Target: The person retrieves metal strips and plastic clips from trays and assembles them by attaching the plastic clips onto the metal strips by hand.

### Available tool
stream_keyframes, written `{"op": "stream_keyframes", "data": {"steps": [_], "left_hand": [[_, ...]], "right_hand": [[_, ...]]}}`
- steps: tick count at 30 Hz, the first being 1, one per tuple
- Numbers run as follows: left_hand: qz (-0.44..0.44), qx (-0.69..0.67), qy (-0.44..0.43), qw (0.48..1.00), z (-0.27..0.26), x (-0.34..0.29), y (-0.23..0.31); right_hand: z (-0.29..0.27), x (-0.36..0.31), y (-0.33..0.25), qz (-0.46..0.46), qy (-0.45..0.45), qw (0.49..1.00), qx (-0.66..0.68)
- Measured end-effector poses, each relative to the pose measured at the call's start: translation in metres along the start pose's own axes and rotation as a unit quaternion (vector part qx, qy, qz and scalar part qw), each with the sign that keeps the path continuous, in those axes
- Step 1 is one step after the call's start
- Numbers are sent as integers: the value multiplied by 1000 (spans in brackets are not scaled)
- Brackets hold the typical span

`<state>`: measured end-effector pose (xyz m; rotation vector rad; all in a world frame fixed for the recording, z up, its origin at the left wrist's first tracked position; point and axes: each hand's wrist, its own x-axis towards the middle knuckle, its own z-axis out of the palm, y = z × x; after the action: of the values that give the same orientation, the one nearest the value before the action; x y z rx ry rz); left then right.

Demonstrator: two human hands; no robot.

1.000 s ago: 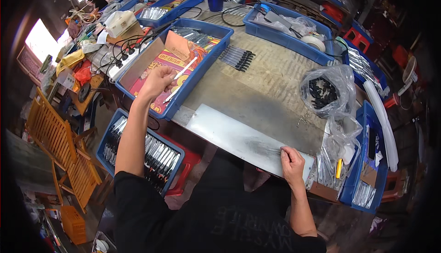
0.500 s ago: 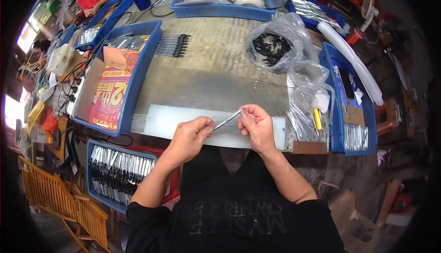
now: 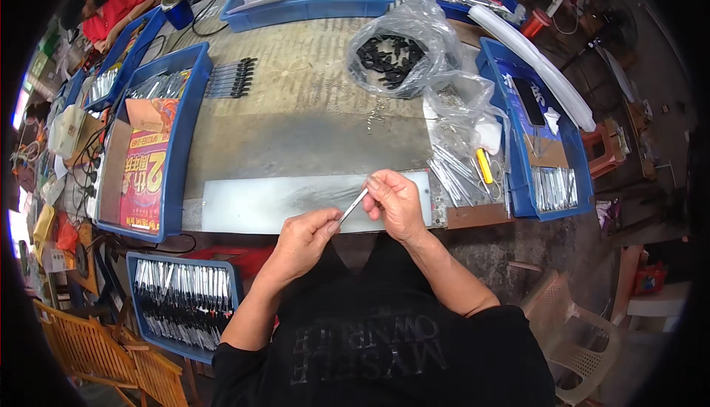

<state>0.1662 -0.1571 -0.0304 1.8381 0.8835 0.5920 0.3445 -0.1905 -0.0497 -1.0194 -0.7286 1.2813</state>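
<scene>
A slim silver rod [image 3: 353, 207] slants between my two hands over the near edge of the table. My left hand [image 3: 305, 238] pinches its lower end, with the fingers closed. At the upper end, the thumb and fingertips of my right hand [image 3: 396, 206] grip it. Both fingertips hide the rod's ends. Beneath the hands lies a long white plate [image 3: 248, 201]. Loose silver rods [image 3: 452, 176] lie to the right, beside a yellow-handled tool [image 3: 484, 166]. Farther off, a row of silver rods with black ends [image 3: 231, 79] rests on the table.
Small black parts [image 3: 390, 58] fill a clear plastic bag at the back. Blue trays stand left [image 3: 176, 178], right [image 3: 522, 178] and at the far edge [image 3: 310, 14]. A lower blue tray [image 3: 235, 289] holds silver-and-black rods. A person in red [image 3: 118, 11] sits far left.
The view has shifted, so the table appears farther left and higher. Both hands keep hold of the silver rod, which is now tilted more steeply.
</scene>
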Motion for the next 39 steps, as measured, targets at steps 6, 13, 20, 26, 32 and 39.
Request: {"op": "stream_keyframes", "data": {"steps": [6,13,20,26,32,39], "left_hand": [[-77,-199,-139,967,-2,8,-4],[-117,-290,-155,937,14,15,-9],[-141,-311,-112,933,10,18,-8],[-125,-317,-84,936,6,18,-17],[-131,-315,-64,938,12,18,-15],[-133,-317,-59,937,15,17,-16]], "right_hand": [[-4,-5,-2,29,-56,998,-31],[-5,-11,0,27,-112,993,-22],[-31,-22,-3,-31,-39,988,-148],[-99,-14,-47,-261,163,766,-564],[-137,-9,-60,-170,194,643,-721],[-141,0,-60,-101,125,615,-772]]}}
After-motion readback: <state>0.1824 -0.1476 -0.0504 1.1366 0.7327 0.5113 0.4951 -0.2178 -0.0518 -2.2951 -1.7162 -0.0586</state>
